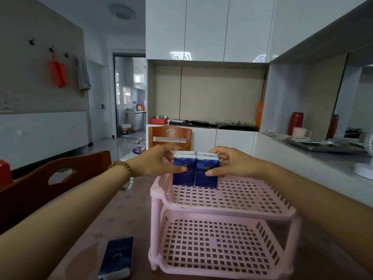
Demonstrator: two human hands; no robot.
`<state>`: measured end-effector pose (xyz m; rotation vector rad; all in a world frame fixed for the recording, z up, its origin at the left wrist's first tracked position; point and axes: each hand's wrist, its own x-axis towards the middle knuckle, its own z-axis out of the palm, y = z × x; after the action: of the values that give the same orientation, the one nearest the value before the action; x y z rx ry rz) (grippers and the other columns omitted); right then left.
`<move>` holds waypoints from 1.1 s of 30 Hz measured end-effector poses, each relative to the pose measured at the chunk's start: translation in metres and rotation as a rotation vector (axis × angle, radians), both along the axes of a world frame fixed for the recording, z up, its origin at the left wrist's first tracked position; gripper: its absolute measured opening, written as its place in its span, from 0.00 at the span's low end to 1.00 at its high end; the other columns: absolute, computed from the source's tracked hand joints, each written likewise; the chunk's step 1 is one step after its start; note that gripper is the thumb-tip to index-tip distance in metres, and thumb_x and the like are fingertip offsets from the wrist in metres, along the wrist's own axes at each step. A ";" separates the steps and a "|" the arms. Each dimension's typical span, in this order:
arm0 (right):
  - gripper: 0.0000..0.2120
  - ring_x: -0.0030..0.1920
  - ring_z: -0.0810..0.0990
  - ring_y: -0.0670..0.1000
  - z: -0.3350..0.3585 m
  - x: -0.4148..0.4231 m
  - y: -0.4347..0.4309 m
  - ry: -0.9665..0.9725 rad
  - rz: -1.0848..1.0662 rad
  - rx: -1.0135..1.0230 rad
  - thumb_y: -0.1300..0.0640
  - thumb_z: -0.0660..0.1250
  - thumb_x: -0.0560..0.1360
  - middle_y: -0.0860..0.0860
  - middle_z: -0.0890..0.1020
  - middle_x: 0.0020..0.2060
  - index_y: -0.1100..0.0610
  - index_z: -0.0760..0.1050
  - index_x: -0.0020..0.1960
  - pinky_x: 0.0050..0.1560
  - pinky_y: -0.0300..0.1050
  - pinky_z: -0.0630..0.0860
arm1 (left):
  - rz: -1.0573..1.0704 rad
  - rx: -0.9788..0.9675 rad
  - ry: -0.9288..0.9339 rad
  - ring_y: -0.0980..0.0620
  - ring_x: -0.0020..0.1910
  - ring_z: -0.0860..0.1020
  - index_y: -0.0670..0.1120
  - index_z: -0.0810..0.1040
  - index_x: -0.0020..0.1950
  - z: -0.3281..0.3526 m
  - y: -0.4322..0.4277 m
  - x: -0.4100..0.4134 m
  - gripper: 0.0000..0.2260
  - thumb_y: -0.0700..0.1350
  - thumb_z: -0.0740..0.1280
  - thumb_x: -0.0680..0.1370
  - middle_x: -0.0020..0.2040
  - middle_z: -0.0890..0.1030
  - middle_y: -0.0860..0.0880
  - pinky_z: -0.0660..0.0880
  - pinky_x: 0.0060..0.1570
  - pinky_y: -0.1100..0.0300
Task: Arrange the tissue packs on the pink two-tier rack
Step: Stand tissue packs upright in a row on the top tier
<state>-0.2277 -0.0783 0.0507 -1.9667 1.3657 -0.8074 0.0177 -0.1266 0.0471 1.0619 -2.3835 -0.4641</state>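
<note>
1. Blue tissue packs (194, 171) stand upright in a tight block at the far left corner of the top tier of the pink rack (232, 201), likely squared there to leave room for more.
2. Left hand (155, 162) and right hand (232, 164) grip the block from either side, thumbs on its front faces and fingers curled behind, probably pressing the packs flush together.
3. One loose pack (118, 257) lies flat on the worktop (125, 209) near the rack's near left leg, seemingly not yet placed.
4. A wooden chair (50, 178) stands left of the rack; nothing blocks either tier.

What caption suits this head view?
Left hand and right hand hold upright packs on the rack's top tier; spare pack lies on table.
</note>
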 end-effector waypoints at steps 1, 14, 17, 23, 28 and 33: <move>0.23 0.56 0.79 0.45 0.000 0.000 0.000 0.016 -0.005 -0.007 0.57 0.74 0.69 0.46 0.78 0.57 0.52 0.70 0.60 0.49 0.35 0.79 | 0.009 0.006 -0.004 0.54 0.59 0.74 0.51 0.65 0.70 0.000 0.001 0.000 0.29 0.54 0.69 0.72 0.61 0.76 0.51 0.75 0.52 0.61; 0.30 0.62 0.72 0.46 0.014 0.004 0.017 0.153 -0.086 -0.134 0.46 0.72 0.68 0.43 0.71 0.61 0.47 0.66 0.66 0.51 0.32 0.69 | 0.049 -0.052 0.051 0.53 0.65 0.70 0.50 0.63 0.72 0.011 0.020 0.007 0.36 0.62 0.66 0.67 0.69 0.70 0.51 0.71 0.58 0.59; 0.33 0.64 0.72 0.44 0.029 0.009 0.046 0.115 -0.077 -0.211 0.39 0.70 0.63 0.41 0.71 0.64 0.45 0.67 0.65 0.60 0.40 0.70 | 0.072 -0.131 0.064 0.54 0.68 0.67 0.53 0.64 0.71 0.016 0.046 0.011 0.36 0.64 0.63 0.66 0.72 0.67 0.52 0.69 0.61 0.58; 0.22 0.58 0.77 0.37 0.025 0.023 0.137 0.099 0.137 -0.131 0.43 0.71 0.67 0.37 0.76 0.59 0.40 0.71 0.59 0.53 0.35 0.77 | -0.032 -0.385 0.005 0.64 0.70 0.58 0.61 0.64 0.69 0.002 0.127 0.028 0.29 0.68 0.62 0.70 0.72 0.63 0.60 0.60 0.68 0.58; 0.20 0.58 0.76 0.35 -0.013 0.015 0.188 0.156 0.179 0.109 0.47 0.68 0.68 0.39 0.79 0.57 0.45 0.73 0.60 0.55 0.31 0.75 | -0.251 -0.156 -0.001 0.63 0.57 0.74 0.59 0.72 0.63 -0.026 0.178 0.025 0.20 0.64 0.59 0.74 0.59 0.74 0.64 0.73 0.53 0.69; 0.17 0.53 0.76 0.31 -0.057 -0.004 0.201 0.203 0.103 0.216 0.49 0.68 0.71 0.36 0.77 0.55 0.46 0.75 0.60 0.49 0.26 0.73 | -0.278 0.237 -0.087 0.65 0.55 0.74 0.55 0.73 0.63 -0.065 0.193 0.001 0.21 0.60 0.59 0.73 0.58 0.75 0.63 0.71 0.53 0.73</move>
<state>-0.2319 0.1225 -0.0063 -1.9692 1.3888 -0.4021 0.0182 0.0660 -0.0178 0.8633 -2.6152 -0.8314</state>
